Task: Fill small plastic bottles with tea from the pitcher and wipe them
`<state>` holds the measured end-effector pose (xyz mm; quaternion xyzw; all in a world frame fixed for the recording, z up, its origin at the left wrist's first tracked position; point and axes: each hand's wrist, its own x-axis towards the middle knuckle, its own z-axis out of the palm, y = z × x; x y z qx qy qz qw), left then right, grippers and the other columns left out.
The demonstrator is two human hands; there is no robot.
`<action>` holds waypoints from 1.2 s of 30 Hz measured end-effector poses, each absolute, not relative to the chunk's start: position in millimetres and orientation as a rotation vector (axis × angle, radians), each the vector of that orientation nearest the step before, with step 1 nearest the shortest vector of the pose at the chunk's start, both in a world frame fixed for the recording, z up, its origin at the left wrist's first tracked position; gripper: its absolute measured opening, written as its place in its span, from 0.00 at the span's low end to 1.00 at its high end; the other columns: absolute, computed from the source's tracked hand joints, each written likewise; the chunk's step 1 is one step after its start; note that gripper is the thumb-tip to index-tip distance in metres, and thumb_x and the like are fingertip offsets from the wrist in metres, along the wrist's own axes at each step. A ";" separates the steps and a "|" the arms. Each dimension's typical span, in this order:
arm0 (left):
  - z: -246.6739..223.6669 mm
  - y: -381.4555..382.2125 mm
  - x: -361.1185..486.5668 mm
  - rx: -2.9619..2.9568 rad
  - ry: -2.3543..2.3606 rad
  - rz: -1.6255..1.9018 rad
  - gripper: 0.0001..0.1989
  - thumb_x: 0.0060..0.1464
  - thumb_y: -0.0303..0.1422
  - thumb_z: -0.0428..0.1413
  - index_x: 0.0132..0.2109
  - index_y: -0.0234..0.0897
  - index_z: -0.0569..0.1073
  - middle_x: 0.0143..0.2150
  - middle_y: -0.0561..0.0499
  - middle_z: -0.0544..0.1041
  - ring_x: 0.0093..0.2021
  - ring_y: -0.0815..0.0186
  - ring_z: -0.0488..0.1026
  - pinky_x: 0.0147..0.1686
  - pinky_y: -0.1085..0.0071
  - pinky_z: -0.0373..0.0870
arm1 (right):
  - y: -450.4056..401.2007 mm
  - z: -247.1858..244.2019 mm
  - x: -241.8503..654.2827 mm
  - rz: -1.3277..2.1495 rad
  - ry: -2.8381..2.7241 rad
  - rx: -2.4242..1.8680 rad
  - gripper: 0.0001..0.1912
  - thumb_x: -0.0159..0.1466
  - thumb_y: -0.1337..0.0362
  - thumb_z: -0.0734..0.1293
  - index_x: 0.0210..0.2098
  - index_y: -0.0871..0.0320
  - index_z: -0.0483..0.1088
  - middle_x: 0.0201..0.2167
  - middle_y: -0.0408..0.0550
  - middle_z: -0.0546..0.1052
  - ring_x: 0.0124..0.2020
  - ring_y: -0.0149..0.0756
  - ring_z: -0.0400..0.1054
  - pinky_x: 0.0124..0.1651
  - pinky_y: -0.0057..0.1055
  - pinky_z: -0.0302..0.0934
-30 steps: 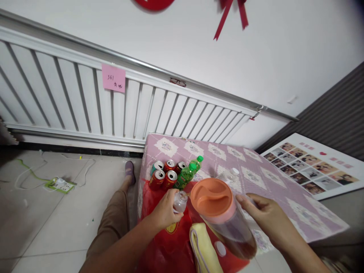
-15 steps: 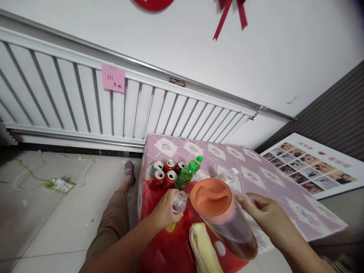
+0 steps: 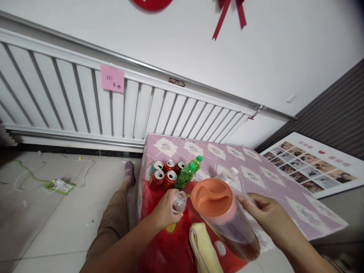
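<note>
My left hand (image 3: 166,210) is closed around a small clear bottle (image 3: 179,203) with its mouth uncovered. A pitcher (image 3: 236,231) with an orange lid (image 3: 212,199) is tilted toward that bottle, and my right hand (image 3: 263,210) grips it at the handle side. Brown liquid lies in the pitcher, and a thin stream runs from its spout to the bottle's mouth. Under the pitcher is a white cap (image 3: 220,248), beside a folded yellow cloth (image 3: 203,246). Just beyond my left hand stand several opened drink cans (image 3: 170,179) and two green bottles (image 3: 185,176).
A red plastic sheet (image 3: 159,246) covers the near part of the table, over a pink patterned tablecloth (image 3: 236,153). Behind the pitcher lies a clear bottle with a white cap (image 3: 229,174). A radiator (image 3: 159,106) runs along the wall; a photo board (image 3: 313,167) leans at right.
Hardly anything differs. The pitcher has shifted very slightly to the right, with the stream still running into the small bottle, which my left hand holds in the same place.
</note>
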<state>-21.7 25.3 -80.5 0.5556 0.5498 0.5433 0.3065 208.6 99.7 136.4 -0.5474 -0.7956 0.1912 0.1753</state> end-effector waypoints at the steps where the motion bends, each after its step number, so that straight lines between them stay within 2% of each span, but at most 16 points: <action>1: -80.8 25.4 -21.8 1.471 1.454 1.441 0.38 0.39 0.22 0.65 0.58 0.38 0.62 0.55 0.41 0.71 0.57 0.51 0.70 0.58 0.53 0.67 | 99.7 136.4 208.6 0.540 -2.258 -1.544 0.27 0.59 0.40 0.62 0.18 0.55 0.60 0.16 0.38 0.58 0.21 0.31 0.53 0.23 0.27 0.49; 11: -84.0 26.4 -21.4 1.469 1.444 1.460 0.38 0.39 0.22 0.65 0.58 0.40 0.62 0.54 0.43 0.71 0.57 0.51 0.70 0.57 0.54 0.67 | 97.9 138.2 208.2 0.530 -2.259 -1.514 0.27 0.59 0.40 0.62 0.18 0.54 0.57 0.17 0.38 0.56 0.21 0.30 0.51 0.22 0.27 0.48; 19: -83.3 26.3 -20.9 1.459 1.450 1.458 0.37 0.39 0.23 0.65 0.58 0.37 0.63 0.54 0.41 0.72 0.57 0.49 0.70 0.57 0.53 0.68 | 97.5 139.5 205.4 0.534 -2.265 -1.533 0.27 0.59 0.40 0.62 0.18 0.55 0.59 0.17 0.38 0.56 0.22 0.30 0.52 0.23 0.26 0.48; 24: -83.7 26.5 -20.8 1.461 1.452 1.449 0.38 0.39 0.23 0.66 0.58 0.39 0.62 0.54 0.42 0.71 0.57 0.50 0.71 0.57 0.53 0.68 | 95.8 141.0 202.3 0.543 -2.253 -1.518 0.27 0.58 0.40 0.62 0.17 0.55 0.60 0.16 0.38 0.58 0.20 0.30 0.53 0.22 0.27 0.49; 36: -84.8 26.9 -21.1 1.480 1.458 1.444 0.37 0.39 0.24 0.65 0.58 0.38 0.62 0.54 0.41 0.71 0.57 0.49 0.70 0.57 0.52 0.67 | 98.7 139.8 202.3 0.549 -2.239 -1.562 0.27 0.57 0.39 0.62 0.17 0.54 0.57 0.17 0.38 0.54 0.21 0.30 0.50 0.23 0.27 0.46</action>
